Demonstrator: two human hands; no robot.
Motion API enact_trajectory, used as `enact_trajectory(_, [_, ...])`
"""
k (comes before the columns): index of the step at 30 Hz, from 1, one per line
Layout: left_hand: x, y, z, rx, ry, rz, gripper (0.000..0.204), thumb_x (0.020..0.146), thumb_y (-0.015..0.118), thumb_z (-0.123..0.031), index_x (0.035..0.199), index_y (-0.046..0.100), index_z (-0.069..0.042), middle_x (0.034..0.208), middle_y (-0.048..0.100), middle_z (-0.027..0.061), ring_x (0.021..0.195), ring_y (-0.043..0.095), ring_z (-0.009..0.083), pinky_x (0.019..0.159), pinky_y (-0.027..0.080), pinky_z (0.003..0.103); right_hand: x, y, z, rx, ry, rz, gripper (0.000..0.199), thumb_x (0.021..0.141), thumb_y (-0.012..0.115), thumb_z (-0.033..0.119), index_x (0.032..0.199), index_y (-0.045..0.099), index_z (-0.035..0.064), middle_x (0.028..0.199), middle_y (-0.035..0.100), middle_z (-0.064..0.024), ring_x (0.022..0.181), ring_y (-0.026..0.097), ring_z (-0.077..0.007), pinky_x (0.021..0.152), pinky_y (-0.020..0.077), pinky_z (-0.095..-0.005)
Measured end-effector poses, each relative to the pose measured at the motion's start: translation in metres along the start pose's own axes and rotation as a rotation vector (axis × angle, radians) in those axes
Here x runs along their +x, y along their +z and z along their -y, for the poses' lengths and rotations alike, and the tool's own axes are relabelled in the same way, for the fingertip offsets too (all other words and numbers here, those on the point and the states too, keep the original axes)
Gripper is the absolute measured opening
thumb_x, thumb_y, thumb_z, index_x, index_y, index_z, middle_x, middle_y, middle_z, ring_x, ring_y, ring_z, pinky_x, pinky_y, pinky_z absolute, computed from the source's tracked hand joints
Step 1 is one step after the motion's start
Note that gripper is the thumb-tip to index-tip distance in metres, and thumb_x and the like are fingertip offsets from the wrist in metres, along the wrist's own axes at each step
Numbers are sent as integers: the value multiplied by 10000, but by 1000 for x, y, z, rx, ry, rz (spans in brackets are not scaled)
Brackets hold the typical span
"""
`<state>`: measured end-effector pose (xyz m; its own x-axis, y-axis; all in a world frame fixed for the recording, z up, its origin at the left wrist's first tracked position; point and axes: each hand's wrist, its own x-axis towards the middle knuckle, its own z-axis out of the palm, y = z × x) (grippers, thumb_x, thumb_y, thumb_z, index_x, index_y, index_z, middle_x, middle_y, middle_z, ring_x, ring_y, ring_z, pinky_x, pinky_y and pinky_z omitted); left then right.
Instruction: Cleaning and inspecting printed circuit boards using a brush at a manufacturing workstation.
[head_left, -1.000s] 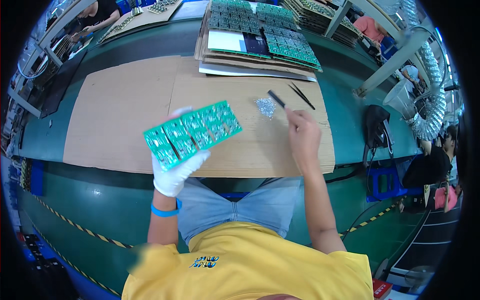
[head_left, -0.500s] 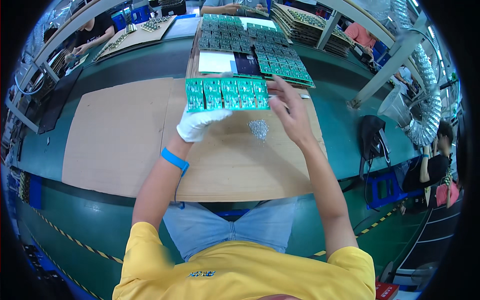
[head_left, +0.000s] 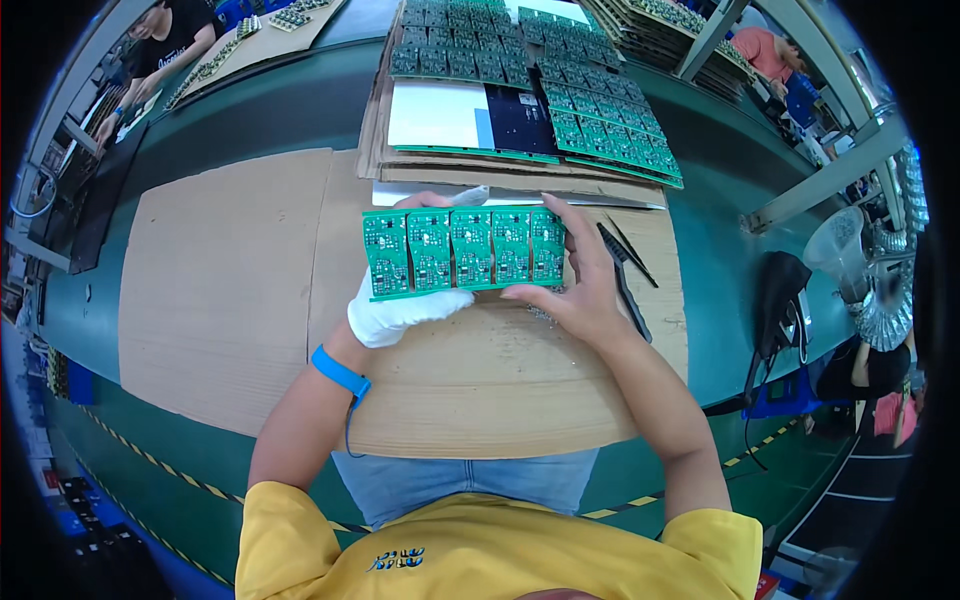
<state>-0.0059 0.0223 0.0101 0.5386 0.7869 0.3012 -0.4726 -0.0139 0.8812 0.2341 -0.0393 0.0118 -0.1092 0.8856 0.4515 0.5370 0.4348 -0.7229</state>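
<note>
1. Worked, in the head view, at a green desk [head_left: 250,115] in a busy workshop, with a co-worker [head_left: 170,48] at the far left. Covered the near part with cardboard [head_left: 220,290], perhaps to shield delicate parts from the hard top.
2. Held a green circuit-board panel [head_left: 431,250] up over the cardboard, components facing the camera, likely tilted so for a clear look.
3. Closed the left grip [head_left: 393,318] on the panel's left part, thumb along the lower edge, fingers behind; wore a white glove there, probably to keep skin off the circuitry, and a blue wrist strap [head_left: 341,374], perhaps against static.
4. Closed the bare right grip [head_left: 592,285] on the right end, thumb at the lower edge, apparently to steady the panel from both sides.
5. Had a black tool [head_left: 627,288] and tweezers [head_left: 634,254] lying just right of the right grip, presumably for easy reach; partly hid some tiny metallic bits [head_left: 541,313] below the panel.
6. Stacked more boards [head_left: 615,130] beyond, over cardboard layers, seemingly for separation.
</note>
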Motion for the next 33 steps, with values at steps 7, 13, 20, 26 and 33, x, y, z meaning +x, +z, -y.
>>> enact_trajectory(7, [-7, -4, -4, 96, -29, -5, 905, 694, 913, -35, 1437, 404, -125, 1394, 510, 54, 1330, 520, 206, 1085, 503, 403, -3, 2, -1, -70, -103, -53, 1066, 666, 973, 207, 1532, 375, 37, 1409, 500, -164, 1286, 558, -267, 1052, 498, -386])
enact_trajectory(13, [-8, -9, 2, 108, -14, 5, 885, 696, 908, -22, 1435, 432, -125, 1398, 498, 35, 1312, 527, 196, 1072, 511, 388, -3, 2, 1, -58, -109, -67, 1070, 664, 972, 199, 1535, 372, 38, 1418, 508, -170, 1285, 562, -271, 1055, 498, -386])
enact_trajectory(20, [-9, -5, -2, 114, -22, -12, 876, 694, 909, -21, 1431, 447, -126, 1401, 490, 28, 1304, 527, 188, 1068, 510, 373, -3, 2, 2, -54, -97, -63, 1073, 665, 971, 204, 1538, 369, 39, 1427, 509, -171, 1284, 566, -270, 1057, 500, -386])
enact_trajectory(26, [-9, -6, 0, 133, -22, -17, 874, 695, 907, -21, 1431, 449, -129, 1393, 497, 28, 1300, 529, 182, 1059, 513, 371, -3, 1, 2, -55, -108, -58, 1075, 669, 967, 212, 1542, 362, 45, 1447, 507, -170, 1293, 561, -271, 1061, 502, -388])
enact_trajectory(33, [-9, -1, -3, 89, -24, -22, 877, 703, 900, -19, 1440, 436, -125, 1355, 537, 25, 1276, 549, 179, 1051, 517, 367, 1, -1, 3, -117, -151, -62, 1021, 695, 939, 145, 1536, 367, 54, 1478, 494, -179, 1321, 546, -288, 1064, 502, -396])
